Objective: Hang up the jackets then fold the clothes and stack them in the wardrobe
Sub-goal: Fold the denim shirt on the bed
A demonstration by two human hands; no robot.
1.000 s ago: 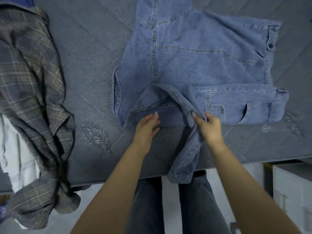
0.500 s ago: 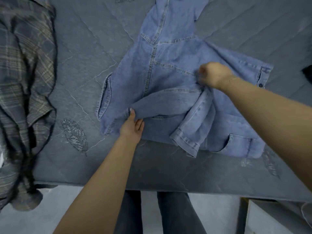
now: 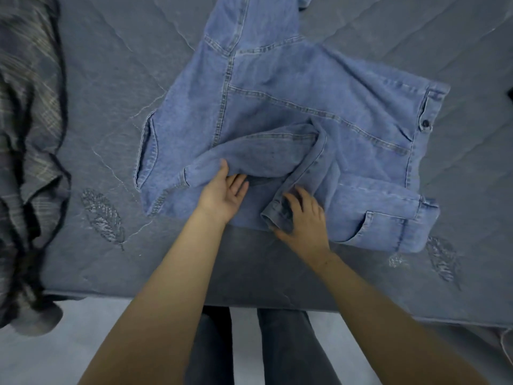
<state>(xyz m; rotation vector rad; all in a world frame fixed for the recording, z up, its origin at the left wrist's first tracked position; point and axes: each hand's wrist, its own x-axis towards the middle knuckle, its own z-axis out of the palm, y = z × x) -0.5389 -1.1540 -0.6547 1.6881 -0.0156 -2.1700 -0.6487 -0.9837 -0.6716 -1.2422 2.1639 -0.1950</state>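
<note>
You are standing at the edge of a bed (image 3: 361,31) covered in a grey quilted cover stitched with leaf shapes, and it is taking up most of what you are looking down on. A blue denim jacket (image 3: 277,87) is lying spread across the middle of the bed, back panel up, with one sleeve folded over the lower part of it. A grey checked shirt (image 3: 30,151) is lying crumpled along the left edge of the bed, well apart from the jacket and hanging over the side. Your left hand (image 3: 223,194) is resting palm up at the jacket's near hem, thumb pressing against the folded sleeve, fingers relaxed and straight, gripping nothing. Your right hand (image 3: 302,219) is curling its fingers round the cuff (image 3: 273,211) of that sleeve, holding it against the jacket's near edge. No containers are showing here.
</note>
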